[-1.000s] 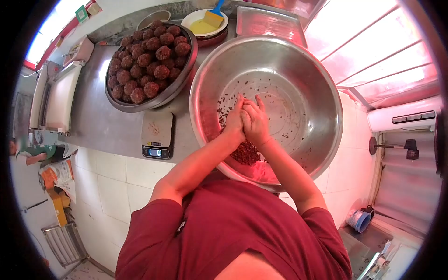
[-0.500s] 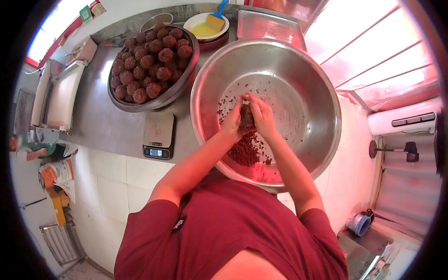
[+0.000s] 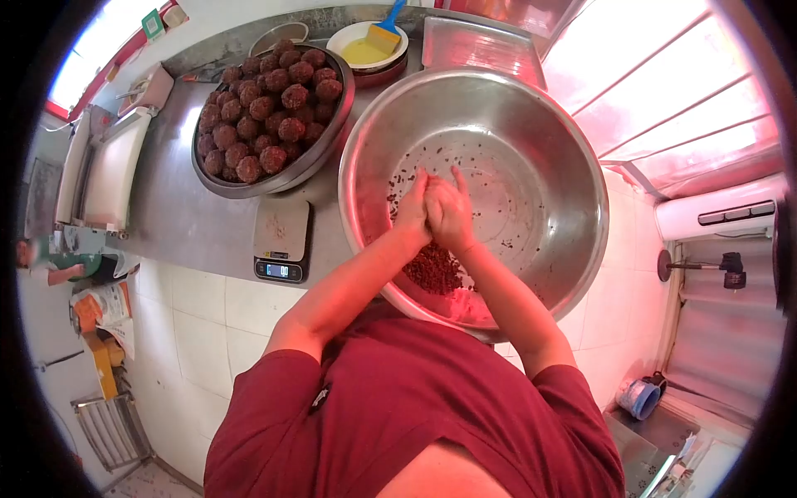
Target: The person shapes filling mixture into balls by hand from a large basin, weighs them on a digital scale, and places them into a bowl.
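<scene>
Over the large steel basin [image 3: 573, 207], my left hand [image 3: 413, 207] and my right hand [image 3: 449, 209] are pressed together, closed round something that they hide. Beneath my wrists a heap of dark red crumbly mixture [image 3: 433, 270] lies on the near left part of the basin's bottom, with loose crumbs scattered beyond it. To the left, a round metal pan [image 3: 320, 166] is piled with several dark red balls [image 3: 261, 108].
A digital scale [image 3: 282, 232] sits at the counter's front edge. Behind the basin are a bowl of yellow liquid [image 3: 359, 53] with a blue-handled brush [image 3: 384, 35] and a clear tray [image 3: 481, 50]. Another person's arm [image 3: 66, 274] shows at far left.
Half a second ago my hands were parted round a dark red lump. They have since closed over it, and the lump is now hidden.
</scene>
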The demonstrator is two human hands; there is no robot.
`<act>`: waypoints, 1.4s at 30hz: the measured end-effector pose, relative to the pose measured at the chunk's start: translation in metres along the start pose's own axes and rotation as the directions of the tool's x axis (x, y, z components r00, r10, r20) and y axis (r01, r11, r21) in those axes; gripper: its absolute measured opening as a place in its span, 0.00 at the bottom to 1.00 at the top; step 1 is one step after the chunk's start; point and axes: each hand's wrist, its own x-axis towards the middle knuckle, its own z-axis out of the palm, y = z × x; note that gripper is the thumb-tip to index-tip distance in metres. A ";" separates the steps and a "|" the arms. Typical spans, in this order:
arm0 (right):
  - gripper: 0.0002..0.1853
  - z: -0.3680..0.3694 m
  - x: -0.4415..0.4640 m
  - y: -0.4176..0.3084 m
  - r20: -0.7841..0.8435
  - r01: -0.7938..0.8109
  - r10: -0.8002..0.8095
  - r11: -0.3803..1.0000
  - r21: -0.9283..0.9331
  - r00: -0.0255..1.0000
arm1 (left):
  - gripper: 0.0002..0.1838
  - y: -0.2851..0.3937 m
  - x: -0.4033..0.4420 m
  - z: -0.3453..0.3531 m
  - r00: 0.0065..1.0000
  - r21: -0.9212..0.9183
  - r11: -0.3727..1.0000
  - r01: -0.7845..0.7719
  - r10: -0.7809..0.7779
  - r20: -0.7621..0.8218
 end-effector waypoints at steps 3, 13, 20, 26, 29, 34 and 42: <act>0.11 -0.013 0.018 -0.003 -0.130 -0.233 0.256 0.958 0.166 0.958 | 0.31 0.025 -0.022 0.025 0.988 0.142 0.979 0.148 -0.154 0.030; 0.10 -0.016 0.015 -0.015 -0.115 0.006 -0.003 1.000 0.027 0.993 | 0.30 0.003 -0.002 0.011 0.999 0.036 0.999 -0.032 0.033 -0.014; 0.07 0.007 -0.001 0.005 -0.077 0.018 -0.015 0.999 0.036 0.997 | 0.23 -0.011 0.007 -0.019 0.999 -0.043 0.998 0.034 -0.035 -0.023; 0.12 -0.023 0.020 -0.014 -0.079 -0.081 0.079 0.996 -0.026 0.994 | 0.27 0.034 -0.025 0.027 0.980 0.023 0.994 0.106 -0.109 0.169; 0.15 -0.028 0.020 -0.025 0.023 -0.359 0.383 0.843 0.400 0.924 | 0.24 0.033 -0.031 0.017 0.965 0.055 0.971 0.231 -0.236 0.114; 0.07 -0.010 0.014 -0.020 -0.170 0.056 -0.047 0.998 0.043 0.984 | 0.25 0.005 -0.014 0.014 0.998 0.084 0.995 -0.056 0.058 -0.024; 0.07 -0.008 0.022 -0.002 -0.170 0.048 -0.071 0.990 -0.131 0.983 | 0.24 0.016 -0.011 0.012 0.966 -0.024 0.987 0.162 -0.153 0.210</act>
